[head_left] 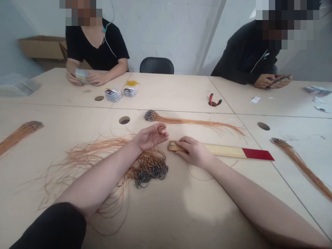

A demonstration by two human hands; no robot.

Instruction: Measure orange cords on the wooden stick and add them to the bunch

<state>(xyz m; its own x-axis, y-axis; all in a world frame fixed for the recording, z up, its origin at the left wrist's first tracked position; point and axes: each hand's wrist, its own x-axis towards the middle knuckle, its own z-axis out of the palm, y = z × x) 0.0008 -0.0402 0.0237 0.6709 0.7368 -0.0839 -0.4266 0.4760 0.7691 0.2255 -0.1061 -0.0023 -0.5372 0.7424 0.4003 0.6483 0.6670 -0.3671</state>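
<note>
My left hand [152,135] is raised above the heap, palm turned inward and fingers curled together. A thin strand seems to run by its fingertips, but what they pinch is too small to make out. Below it lies a tangled heap of dark hooks [151,172] with long orange lines [90,148] fanning to the left. My right hand [193,151] is closed around the left end of a flat wooden strip [225,150] lying on the table. The strip's far right end is dark red [258,154]. One thin loose line curves below the strip.
A bundle of hooked lines [186,121] lies beyond my hands, with others at left [20,136] and right [301,166]. Red-handled pliers [213,101] stand in a table hole. Stacked small packs [113,95] lie farther back. Two people sit opposite, holding things.
</note>
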